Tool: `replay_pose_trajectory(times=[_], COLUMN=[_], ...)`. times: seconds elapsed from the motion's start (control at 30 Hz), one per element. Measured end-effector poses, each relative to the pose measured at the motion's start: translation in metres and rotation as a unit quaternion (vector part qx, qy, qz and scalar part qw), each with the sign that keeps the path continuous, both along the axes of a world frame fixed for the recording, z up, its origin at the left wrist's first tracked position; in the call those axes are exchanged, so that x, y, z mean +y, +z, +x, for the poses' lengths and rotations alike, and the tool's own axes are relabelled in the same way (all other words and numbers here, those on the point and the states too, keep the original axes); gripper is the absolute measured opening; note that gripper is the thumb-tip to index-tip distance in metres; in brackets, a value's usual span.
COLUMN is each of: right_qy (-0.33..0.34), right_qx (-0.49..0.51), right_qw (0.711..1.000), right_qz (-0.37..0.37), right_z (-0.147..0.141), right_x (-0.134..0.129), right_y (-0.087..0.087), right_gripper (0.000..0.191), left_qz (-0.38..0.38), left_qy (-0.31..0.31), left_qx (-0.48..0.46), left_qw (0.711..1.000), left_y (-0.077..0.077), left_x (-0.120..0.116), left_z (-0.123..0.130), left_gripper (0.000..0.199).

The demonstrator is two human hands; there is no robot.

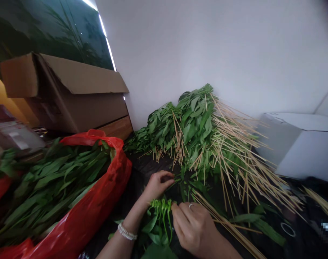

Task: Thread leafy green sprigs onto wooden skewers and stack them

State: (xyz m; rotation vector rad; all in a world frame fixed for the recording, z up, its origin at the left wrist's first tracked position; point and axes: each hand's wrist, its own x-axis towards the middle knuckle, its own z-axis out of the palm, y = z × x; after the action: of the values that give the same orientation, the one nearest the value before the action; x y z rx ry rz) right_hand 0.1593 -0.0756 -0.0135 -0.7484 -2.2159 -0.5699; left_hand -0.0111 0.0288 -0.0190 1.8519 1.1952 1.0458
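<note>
My right hand [192, 225], with a ring on one finger, is closed at the end of a row of looped green stems [162, 207]. Leaves [155, 233] hang below that row, and whatever runs through the loops is mostly hidden. Up and to the left, my left hand [158, 183] pinches a thin green stem [177, 179], near loose leaves on the dark surface. A beaded bracelet [126, 232] circles my left wrist. Beside my right hand lies a bundle of thin wooden sticks [231, 228].
An open red bag [122, 162] full of long leaves stands at the left, before a cardboard box [90, 108]. Leafy bunches on sticks [197, 118] are piled against the white wall [207, 43]. A white box [306, 144] is at the right.
</note>
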Motion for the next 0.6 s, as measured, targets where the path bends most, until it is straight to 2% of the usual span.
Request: replay_pose_trajectory(times=[0.07, 0.13, 0.33, 0.47, 0.6], right_qy=[-0.007, -0.016, -0.021, -0.031, -0.068], right_qx=[0.006, 0.011, 0.010, 0.034, 0.062], right_qw=[1.000, 1.000, 1.000, 0.999, 0.994], right_qz=[-0.007, -0.007, -0.019, -0.030, -0.059], right_z=[0.001, 0.001, 0.003, 0.003, 0.006], right_x=[0.001, 0.002, 0.004, 0.004, 0.008], right_y=[-0.001, -0.001, -0.001, -0.001, -0.005], right_gripper=[0.026, 0.026, 0.028, 0.025, 0.026], left_qz=[0.037, 0.049, 0.050, 0.044, -0.002], left_qy=[0.000, -0.002, 0.015, 0.055, 0.090], left_qx=[0.092, 0.144, 0.150, 0.079, -0.094], left_qw=[0.995, 0.988, 0.987, 0.994, 0.991], left_y=[-0.007, -0.012, -0.016, -0.009, 0.006], left_x=[0.003, 0.006, 0.010, 0.007, 0.000], left_z=[0.004, 0.007, 0.007, 0.000, -0.010], left_gripper=[0.024, 0.026, 0.029, 0.036, 0.036])
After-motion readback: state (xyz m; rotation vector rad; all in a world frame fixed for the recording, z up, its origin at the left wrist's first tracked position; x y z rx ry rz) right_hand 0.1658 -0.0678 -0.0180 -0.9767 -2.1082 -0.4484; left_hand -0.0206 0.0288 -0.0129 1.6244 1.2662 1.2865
